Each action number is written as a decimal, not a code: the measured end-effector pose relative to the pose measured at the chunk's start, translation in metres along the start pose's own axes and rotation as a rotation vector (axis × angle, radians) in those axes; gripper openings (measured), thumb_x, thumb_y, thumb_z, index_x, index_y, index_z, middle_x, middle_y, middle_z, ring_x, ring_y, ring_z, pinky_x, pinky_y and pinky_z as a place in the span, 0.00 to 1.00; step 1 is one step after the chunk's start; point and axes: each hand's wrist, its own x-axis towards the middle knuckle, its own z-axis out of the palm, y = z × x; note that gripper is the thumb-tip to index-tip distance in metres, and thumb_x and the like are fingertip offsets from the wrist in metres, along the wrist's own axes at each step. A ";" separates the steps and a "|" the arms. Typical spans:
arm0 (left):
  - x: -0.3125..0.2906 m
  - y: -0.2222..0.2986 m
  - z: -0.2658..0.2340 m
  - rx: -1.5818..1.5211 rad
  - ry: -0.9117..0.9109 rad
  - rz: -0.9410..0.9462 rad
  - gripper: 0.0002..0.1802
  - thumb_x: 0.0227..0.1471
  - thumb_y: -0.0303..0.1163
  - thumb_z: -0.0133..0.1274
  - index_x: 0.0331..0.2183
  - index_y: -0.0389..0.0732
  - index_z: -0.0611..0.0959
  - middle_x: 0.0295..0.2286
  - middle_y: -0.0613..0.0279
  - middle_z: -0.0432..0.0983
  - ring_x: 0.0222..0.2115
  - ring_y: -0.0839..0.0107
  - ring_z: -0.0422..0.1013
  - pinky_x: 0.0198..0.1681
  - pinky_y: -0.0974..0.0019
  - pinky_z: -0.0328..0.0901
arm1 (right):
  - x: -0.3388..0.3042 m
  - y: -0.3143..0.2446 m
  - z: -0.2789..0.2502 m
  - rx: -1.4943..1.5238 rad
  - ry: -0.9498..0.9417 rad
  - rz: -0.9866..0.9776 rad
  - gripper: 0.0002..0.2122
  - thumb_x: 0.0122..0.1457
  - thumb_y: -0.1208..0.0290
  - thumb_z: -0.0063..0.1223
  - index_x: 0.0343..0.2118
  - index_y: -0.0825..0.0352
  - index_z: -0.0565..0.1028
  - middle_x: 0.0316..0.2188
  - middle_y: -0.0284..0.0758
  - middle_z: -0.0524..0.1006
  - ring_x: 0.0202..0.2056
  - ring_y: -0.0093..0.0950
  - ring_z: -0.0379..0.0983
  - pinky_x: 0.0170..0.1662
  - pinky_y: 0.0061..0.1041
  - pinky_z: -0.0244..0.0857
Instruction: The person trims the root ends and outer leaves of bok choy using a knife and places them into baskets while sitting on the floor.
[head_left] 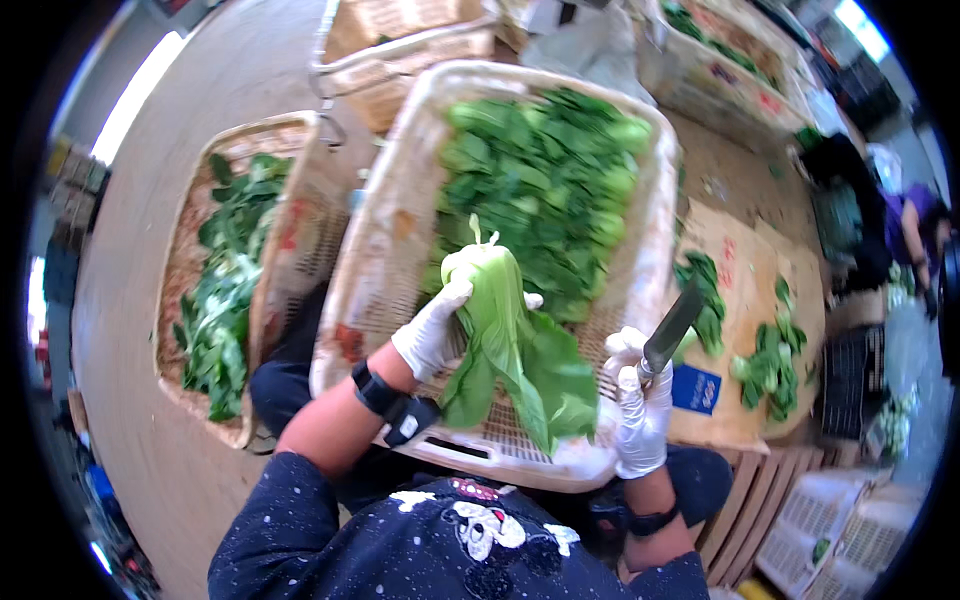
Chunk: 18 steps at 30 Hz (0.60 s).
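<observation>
White-gloved, my left hand (pixel 432 330) grips a head of bok choy (pixel 490 290) near its pale stem end, its broad leaves hanging down toward me. My right hand (pixel 642 415), also gloved, is closed round a knife (pixel 672 328) whose dark blade points up and away to the right. Both hands are over the near part of a large white plastic crate (pixel 375 245), and the knife is apart from the bok choy. Packed in the crate's far part lie rows of green bok choy (pixel 540 180), stem ends along the sides.
Left stands a crate (pixel 262 300) with loose leaves (pixel 230 290). On flattened cardboard (pixel 745 385) at right lie bok choy heads (pixel 768 360) and a blue card (pixel 696 389). More crates (pixel 410 75) stand beyond. A person in purple (pixel 912 225) is at far right.
</observation>
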 end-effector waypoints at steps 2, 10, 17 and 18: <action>-0.042 0.009 0.014 0.039 0.105 0.186 0.51 0.37 0.51 0.63 0.57 0.47 0.55 0.47 0.54 0.66 0.49 0.60 0.64 0.48 0.58 0.64 | 0.015 -0.024 0.020 -0.146 -0.098 0.004 0.19 0.60 0.68 0.46 0.53 0.69 0.64 0.30 0.29 0.73 0.28 0.14 0.63 0.36 0.13 0.58; -0.202 0.071 -0.007 0.973 0.697 0.758 0.39 0.32 0.29 0.68 0.48 0.37 0.67 0.43 0.60 0.69 0.45 0.72 0.66 0.50 0.67 0.60 | 0.045 -0.094 0.223 -0.643 -0.619 -0.990 0.23 0.44 0.73 0.55 0.48 0.55 0.71 0.24 0.32 0.71 0.23 0.30 0.70 0.25 0.26 0.65; -0.325 0.106 -0.009 0.784 0.928 1.024 0.31 0.35 0.27 0.65 0.44 0.37 0.72 0.39 0.64 0.73 0.40 0.74 0.68 0.46 0.68 0.62 | 0.008 -0.113 0.386 -0.494 -0.739 -1.394 0.17 0.39 0.73 0.57 0.37 0.57 0.72 0.17 0.30 0.67 0.18 0.29 0.68 0.20 0.27 0.61; -0.338 0.110 -0.012 0.810 0.955 1.046 0.31 0.35 0.27 0.65 0.44 0.37 0.72 0.38 0.64 0.73 0.39 0.74 0.69 0.45 0.68 0.63 | 0.002 -0.116 0.402 -0.442 -0.734 -1.441 0.17 0.39 0.73 0.57 0.37 0.57 0.72 0.17 0.30 0.67 0.18 0.28 0.67 0.20 0.27 0.61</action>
